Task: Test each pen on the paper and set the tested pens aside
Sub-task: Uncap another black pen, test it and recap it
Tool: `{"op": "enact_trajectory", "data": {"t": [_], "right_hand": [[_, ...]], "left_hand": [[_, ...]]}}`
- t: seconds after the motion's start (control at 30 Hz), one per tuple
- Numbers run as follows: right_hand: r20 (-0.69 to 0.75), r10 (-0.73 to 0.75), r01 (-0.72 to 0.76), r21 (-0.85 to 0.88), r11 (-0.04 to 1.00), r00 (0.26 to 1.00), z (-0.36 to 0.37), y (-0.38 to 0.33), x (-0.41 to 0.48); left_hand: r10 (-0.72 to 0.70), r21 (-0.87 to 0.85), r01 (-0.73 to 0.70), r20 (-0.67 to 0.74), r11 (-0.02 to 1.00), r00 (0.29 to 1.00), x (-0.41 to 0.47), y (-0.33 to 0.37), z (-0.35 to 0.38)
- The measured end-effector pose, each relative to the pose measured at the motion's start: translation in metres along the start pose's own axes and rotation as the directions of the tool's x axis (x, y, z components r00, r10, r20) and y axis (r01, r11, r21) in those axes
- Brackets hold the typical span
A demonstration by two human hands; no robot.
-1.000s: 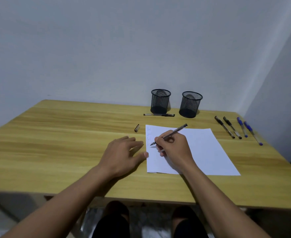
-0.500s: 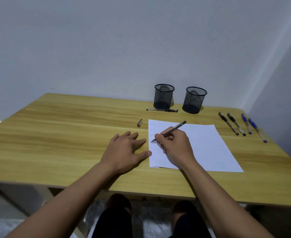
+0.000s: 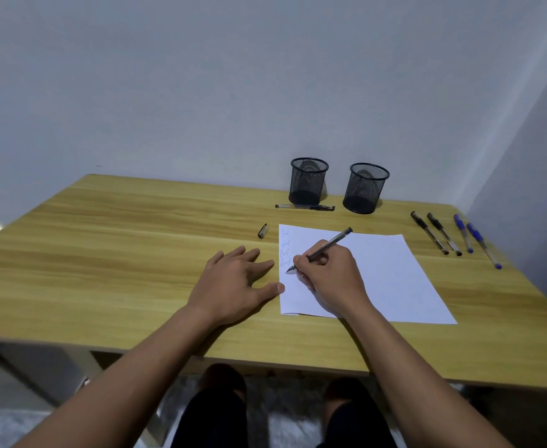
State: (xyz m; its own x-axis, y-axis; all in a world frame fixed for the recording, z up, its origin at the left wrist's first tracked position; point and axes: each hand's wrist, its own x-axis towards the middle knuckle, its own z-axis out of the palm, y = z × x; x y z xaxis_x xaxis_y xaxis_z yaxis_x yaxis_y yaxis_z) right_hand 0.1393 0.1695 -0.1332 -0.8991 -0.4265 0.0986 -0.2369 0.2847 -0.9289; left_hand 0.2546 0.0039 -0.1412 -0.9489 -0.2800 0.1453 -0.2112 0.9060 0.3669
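A white sheet of paper (image 3: 385,273) lies on the wooden table (image 3: 104,253), with several short scribbles down its left margin. My right hand (image 3: 330,276) grips a dark pen (image 3: 328,245), its tip touching the paper just below the lowest scribble. My left hand (image 3: 236,282) lies flat on the table, fingers spread, thumb tip on the paper's left edge. A loose pen cap (image 3: 262,230) sits left of the sheet's top corner. Far right lie two black pens (image 3: 435,232) and two blue pens (image 3: 470,237) side by side. One capped pen (image 3: 304,207) rests before the left cup.
Two black mesh pen cups (image 3: 308,181) (image 3: 365,187) stand at the back of the table near the wall. A wall corner closes off the right side. My knees show under the table's front edge.
The view has tilted, so everything sits a little lower or higher in frame. The pen tip has crept slightly down the left margin; another scribble shows. My left hand stays put.
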Motion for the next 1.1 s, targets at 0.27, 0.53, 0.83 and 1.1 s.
{"op": "enact_trajectory", "data": {"t": [0.27,0.53,0.83,1.1], "right_hand": [[-0.040,-0.002,0.002,-0.020,1.000,0.999,-0.001,-0.001,0.001],[-0.043,0.069,-0.062,0.143,0.988,0.997,-0.003,-0.013,-0.001],[-0.028,0.007,0.002,0.281,0.960,1.000,-0.022,-0.030,0.016],[-0.036,0.038,-0.026,0.294,0.955,0.999,-0.033,-0.022,0.019]], "left_hand": [[0.002,0.006,-0.002,-0.002,1.000,1.000,0.001,0.000,-0.001],[0.003,-0.012,-0.004,-0.017,1.000,1.000,0.000,0.002,-0.002],[-0.300,-0.427,0.187,-0.216,0.885,0.929,0.037,0.008,-0.018],[-0.349,-0.147,0.320,-0.253,0.936,0.903,0.088,0.004,-0.011]]}}
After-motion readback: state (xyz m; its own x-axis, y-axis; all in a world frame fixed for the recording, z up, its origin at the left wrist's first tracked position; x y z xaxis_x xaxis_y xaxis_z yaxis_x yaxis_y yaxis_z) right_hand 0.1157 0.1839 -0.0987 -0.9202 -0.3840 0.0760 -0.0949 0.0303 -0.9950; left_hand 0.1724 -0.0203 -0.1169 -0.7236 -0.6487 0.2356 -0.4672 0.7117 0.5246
